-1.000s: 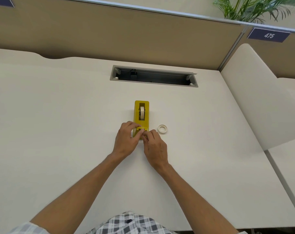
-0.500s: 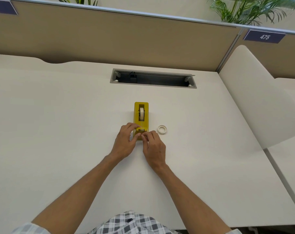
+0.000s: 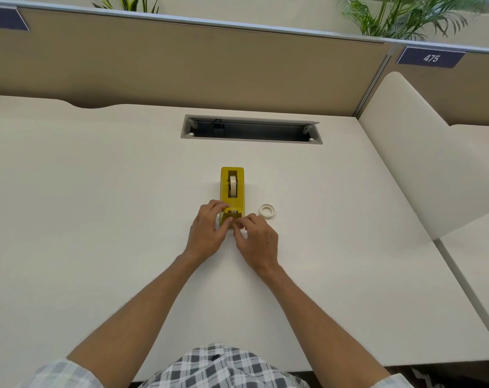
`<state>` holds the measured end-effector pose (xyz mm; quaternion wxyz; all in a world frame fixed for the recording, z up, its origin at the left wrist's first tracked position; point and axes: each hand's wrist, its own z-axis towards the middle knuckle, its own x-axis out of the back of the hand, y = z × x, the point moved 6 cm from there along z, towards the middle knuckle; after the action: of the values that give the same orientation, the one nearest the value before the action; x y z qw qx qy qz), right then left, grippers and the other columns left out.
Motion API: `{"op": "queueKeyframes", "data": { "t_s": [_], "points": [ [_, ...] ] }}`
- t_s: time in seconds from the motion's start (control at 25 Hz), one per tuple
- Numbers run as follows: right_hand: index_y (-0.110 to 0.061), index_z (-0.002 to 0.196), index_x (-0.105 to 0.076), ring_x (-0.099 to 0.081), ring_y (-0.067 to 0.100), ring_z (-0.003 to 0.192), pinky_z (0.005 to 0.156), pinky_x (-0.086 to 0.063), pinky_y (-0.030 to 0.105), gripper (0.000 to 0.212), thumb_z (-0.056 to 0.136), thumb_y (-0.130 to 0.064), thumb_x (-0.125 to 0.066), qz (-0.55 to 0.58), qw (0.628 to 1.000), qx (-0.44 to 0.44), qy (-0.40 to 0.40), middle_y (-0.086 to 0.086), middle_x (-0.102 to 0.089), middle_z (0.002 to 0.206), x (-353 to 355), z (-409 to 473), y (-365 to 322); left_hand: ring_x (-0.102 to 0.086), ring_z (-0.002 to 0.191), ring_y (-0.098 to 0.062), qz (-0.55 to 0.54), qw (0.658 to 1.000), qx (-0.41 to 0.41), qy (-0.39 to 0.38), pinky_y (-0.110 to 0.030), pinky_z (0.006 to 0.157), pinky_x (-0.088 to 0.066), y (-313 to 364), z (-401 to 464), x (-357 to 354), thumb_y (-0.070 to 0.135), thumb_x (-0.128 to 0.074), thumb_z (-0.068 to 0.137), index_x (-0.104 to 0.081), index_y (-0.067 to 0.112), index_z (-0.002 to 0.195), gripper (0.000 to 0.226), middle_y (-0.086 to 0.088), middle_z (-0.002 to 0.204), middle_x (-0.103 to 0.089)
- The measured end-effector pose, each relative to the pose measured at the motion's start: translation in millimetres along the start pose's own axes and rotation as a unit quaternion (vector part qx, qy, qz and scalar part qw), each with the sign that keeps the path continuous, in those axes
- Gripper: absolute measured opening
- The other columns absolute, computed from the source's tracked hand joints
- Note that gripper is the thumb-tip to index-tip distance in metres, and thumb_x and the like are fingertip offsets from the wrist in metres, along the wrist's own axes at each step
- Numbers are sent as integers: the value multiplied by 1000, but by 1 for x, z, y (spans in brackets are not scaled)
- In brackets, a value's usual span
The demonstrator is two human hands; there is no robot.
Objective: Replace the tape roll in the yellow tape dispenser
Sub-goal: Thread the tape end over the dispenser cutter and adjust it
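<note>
Your yellow tape dispenser (image 3: 232,191) stands on the white desk (image 3: 97,219), approx. in the middle, long side pointing away from you. A tape roll (image 3: 233,186) sits upright in its slot. Your left hand (image 3: 206,233) grips the near end of the dispenser, fingers curled over the top by the cutter. Your right hand (image 3: 255,240) is at the same near end; thumb and forefinger are pinched together at the front edge, prob. on the tape end, but it is too small to tell. A second tape ring (image 3: 267,211) lies flat on the desk, just to the right of the dispenser, not touching it.
</note>
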<state>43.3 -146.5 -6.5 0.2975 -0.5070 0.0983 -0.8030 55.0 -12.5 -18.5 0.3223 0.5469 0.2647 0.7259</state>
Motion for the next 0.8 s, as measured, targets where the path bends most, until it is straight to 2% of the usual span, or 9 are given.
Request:
{"op": "queueKeyframes", "data": {
  "t_s": [0.12, 0.2, 0.28, 0.4, 0.56, 0.8],
  "points": [
    [-18, 89, -69, -59, 13, 64, 47, -48, 26, 15, 83, -31, -70, 10, 999, -25, 34, -4, -65, 79, 8, 2, 4, -55, 110, -19, 12, 1000, -1, -1, -37, 81, -56, 2, 0, 1, 28, -65, 89, -60, 14, 118, 33, -4, 122, -60],
    [-17, 104, -65, -61, 12, 74, 53, -51, 25, 28, 83, -34, -70, 25, 998, -44, 40, -3, -66, 94, 12, 7, 8, -55, 110, -19, 18, 1000, -2, 0, -37, 80, -56, 2, 1, 2, 30, -66, 88, -60, 14, 119, 35, -4, 121, -60],
    [-17, 114, -62, -63, 12, 85, 60, -55, 28, 36, 84, -35, -70, 29, 999, -39, 7, -3, -66, 106, 10, 13, 11, -55, 109, -20, 21, 1000, -5, 0, -36, 80, -56, 3, 1, 2, 30, -66, 87, -60, 12, 119, 36, -5, 121, -61],
    [-20, 113, -65, -63, 15, 91, 62, -55, 31, 31, 86, -33, -69, 13, 999, -9, -35, -4, -69, 107, 6, 18, 13, -55, 108, -21, 25, 1000, -8, -4, -37, 79, -56, 3, 2, 2, 28, -67, 87, -61, 11, 118, 36, -6, 119, -61],
    [-18, 111, -65, -62, 17, 88, 62, -54, 32, 28, 88, -34, -67, -6, 998, 14, -65, -1, -69, 103, 3, 24, 15, -55, 107, -20, 42, 999, -15, -3, -33, 76, -54, 4, 3, 3, 29, -69, 86, -62, 12, 116, 35, -5, 118, -62],
    [-15, 111, -64, -62, 18, 90, 66, -56, 32, 31, 87, -34, -67, -12, 996, 44, -78, 1, -68, 105, 4, 25, 13, -56, 105, -19, 55, 998, -19, 3, -24, 73, -47, 5, 3, 2, 29, -71, 84, -63, 12, 115, 37, -4, 117, -63]
  ]
}}
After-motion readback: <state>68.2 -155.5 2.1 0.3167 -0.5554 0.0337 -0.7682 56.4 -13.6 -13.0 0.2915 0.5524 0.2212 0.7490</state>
